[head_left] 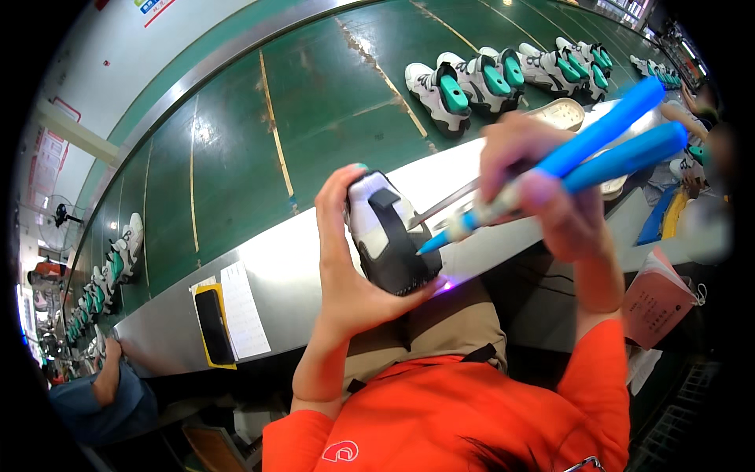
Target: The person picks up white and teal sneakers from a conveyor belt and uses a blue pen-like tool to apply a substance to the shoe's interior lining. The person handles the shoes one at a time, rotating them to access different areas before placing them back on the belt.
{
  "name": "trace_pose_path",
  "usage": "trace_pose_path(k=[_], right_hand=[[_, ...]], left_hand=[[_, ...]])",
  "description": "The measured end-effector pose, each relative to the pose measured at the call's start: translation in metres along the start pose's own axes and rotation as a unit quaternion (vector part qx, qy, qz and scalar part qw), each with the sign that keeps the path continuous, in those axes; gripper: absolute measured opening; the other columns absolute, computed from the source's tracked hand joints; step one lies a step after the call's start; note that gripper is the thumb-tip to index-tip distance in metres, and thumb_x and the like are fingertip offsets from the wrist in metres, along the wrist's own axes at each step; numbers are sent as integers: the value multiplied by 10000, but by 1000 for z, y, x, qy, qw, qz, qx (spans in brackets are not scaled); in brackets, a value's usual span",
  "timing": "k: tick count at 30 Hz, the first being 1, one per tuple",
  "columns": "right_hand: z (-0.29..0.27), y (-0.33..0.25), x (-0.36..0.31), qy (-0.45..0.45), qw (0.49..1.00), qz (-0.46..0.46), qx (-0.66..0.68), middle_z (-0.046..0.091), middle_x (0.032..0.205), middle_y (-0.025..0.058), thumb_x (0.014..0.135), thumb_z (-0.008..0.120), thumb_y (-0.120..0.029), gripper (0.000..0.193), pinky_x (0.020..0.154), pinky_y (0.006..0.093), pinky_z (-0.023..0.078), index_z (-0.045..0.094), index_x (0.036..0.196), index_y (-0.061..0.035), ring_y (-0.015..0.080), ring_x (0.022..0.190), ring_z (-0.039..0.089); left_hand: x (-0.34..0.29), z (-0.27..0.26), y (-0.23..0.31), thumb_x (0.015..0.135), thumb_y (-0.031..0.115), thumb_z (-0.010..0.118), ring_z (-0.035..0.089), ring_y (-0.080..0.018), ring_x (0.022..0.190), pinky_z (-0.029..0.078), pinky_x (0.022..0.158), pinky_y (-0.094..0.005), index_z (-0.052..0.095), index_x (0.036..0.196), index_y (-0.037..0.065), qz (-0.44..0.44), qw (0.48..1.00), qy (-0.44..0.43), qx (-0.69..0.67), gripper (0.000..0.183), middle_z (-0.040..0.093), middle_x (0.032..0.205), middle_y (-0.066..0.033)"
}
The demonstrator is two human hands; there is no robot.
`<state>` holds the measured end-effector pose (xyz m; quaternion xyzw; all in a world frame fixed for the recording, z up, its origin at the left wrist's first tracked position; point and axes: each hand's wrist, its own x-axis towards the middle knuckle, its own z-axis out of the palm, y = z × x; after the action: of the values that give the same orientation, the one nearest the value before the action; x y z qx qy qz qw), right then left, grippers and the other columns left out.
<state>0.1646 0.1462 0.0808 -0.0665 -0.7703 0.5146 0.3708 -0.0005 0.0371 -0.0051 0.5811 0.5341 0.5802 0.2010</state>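
Observation:
My left hand (344,271) is wrapped round a black, white and grey shoe (393,236), held tilted above the metal edge of the bench with a black pull tab toward me. My right hand (550,189) grips two blue pens (609,130) together with a thin metal tool (444,204), whose exact kind I cannot make out. One pen's blue tip is at the black part of the shoe, and the metal tool's point lies close beside it. Whether either tip touches is too fine to tell.
A green conveyor belt (228,149) runs past the metal ledge (283,267). Several white-and-black shoes with green inserts (452,94) stand at the far right, others (118,256) at the left. A phone (212,322) and white paper (245,311) lie left. Co-workers (118,401) sit on both sides.

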Motion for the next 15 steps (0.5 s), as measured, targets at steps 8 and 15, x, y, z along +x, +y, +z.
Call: trace_pose_path(k=[8, 15], right_hand=[[0, 83, -147, 388, 915, 109, 24, 449, 695, 35, 882, 412, -385, 346, 470, 191, 318, 459, 790, -55, 68, 528, 400], [8, 96, -182, 468, 856, 175, 129, 460, 658, 40, 898, 399, -312, 296, 485, 203, 370, 459, 774, -50, 79, 522, 449]], left_hand=[[-108, 21, -70, 670, 215, 709, 297, -275, 1234, 204, 1003, -612, 524, 1042, 404, 288, 935, -127, 162, 456, 363, 1268, -61], [-52, 30, -120, 468, 331, 857, 254, -431, 1248, 266, 1012, -510, 572, 919, 246, 274, 926, -194, 171, 541, 230, 1343, -200]])
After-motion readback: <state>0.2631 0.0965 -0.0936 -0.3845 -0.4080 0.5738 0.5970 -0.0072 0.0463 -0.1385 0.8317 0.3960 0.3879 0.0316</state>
